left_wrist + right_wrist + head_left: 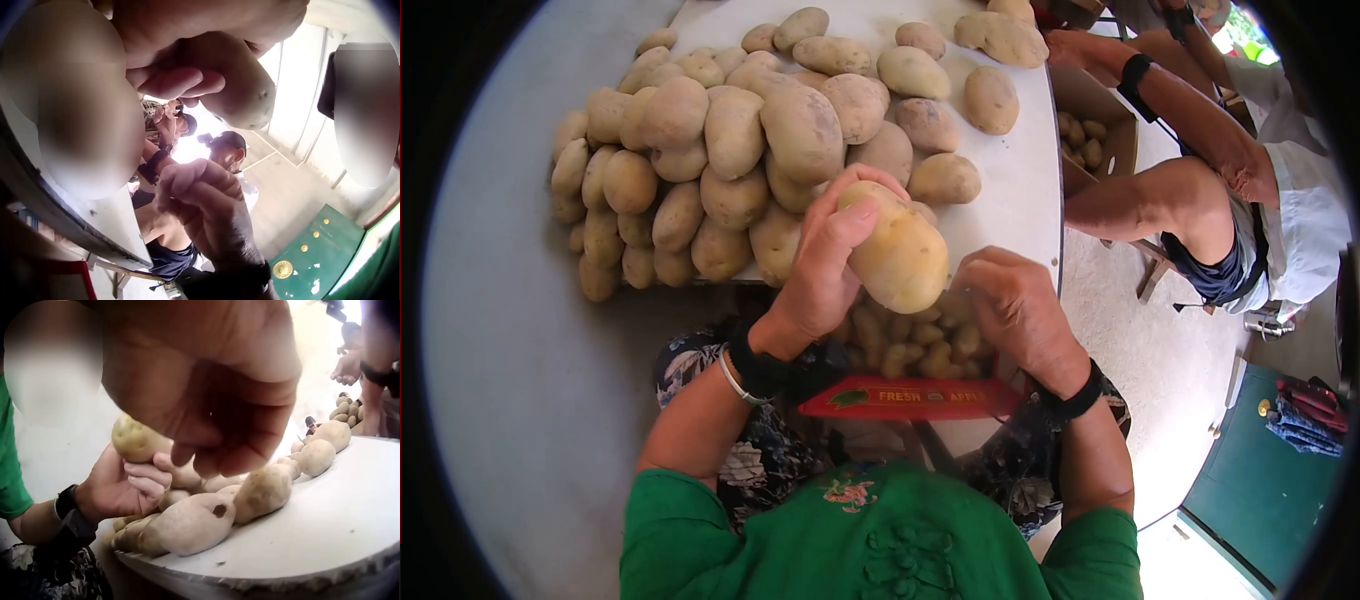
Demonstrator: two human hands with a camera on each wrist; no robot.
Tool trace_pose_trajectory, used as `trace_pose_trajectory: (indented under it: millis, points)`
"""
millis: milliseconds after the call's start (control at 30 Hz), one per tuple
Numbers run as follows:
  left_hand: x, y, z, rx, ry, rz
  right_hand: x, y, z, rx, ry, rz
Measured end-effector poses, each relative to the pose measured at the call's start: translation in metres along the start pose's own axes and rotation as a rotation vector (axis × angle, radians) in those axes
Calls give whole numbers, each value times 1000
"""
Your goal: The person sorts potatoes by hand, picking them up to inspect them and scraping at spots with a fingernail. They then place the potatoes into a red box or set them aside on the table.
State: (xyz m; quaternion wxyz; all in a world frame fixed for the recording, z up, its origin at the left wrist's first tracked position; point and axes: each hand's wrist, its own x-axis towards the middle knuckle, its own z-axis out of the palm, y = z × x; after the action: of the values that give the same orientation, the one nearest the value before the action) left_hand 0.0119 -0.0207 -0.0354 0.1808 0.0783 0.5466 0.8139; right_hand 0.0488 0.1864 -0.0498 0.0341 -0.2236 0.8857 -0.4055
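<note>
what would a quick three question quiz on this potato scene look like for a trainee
1. Multiple choice: which hand holds the raised potato? a) left, b) right, c) both

2. True or false: in the right wrist view, one potato on the white table has a dark spot.

3. Fill in: on the red box, the word to the left of APPLE is ____.

Key:
1. a, the left hand
2. True
3. FRESH
</note>
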Motion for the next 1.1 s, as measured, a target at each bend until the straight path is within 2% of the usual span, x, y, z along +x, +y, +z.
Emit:
trace_pose_trajectory:
  millis: [200,267,500,600,667,733,800,933,1000,1067,1100]
  points:
    - [2,-2,1,-159,3,-83,-3,-1,17,-138,-30,57]
    - [1,-1,-1,-199,-42,-157,-4,2,25,-272,-44,60]
    - [-3,4,0,6,-65,-60,-3,1,22,-315,-78,86]
    - [-2,8,1,38,4,-49,0,6,14,-298,-136,107]
    - [-3,7,-2,32,-37,-7,4,5,-2,-56,128,145]
    - [-5,7,-2,88,-31,1,10,5,-23,-59,278,267]
    - [-4,5,-9,30,-219,58,12,14,-32,-38,448,280]
    - [-7,5,-6,39,-323,6,12,27,-42,52,569,267]
    - [-9,5,-3,249,-348,-97,12,32,-47,153,639,318]
    - [-10,-1,1,321,-412,-61,13,35,-51,148,658,308]
    - [-12,-6,2,384,-466,-50,14,36,-51,236,692,282]
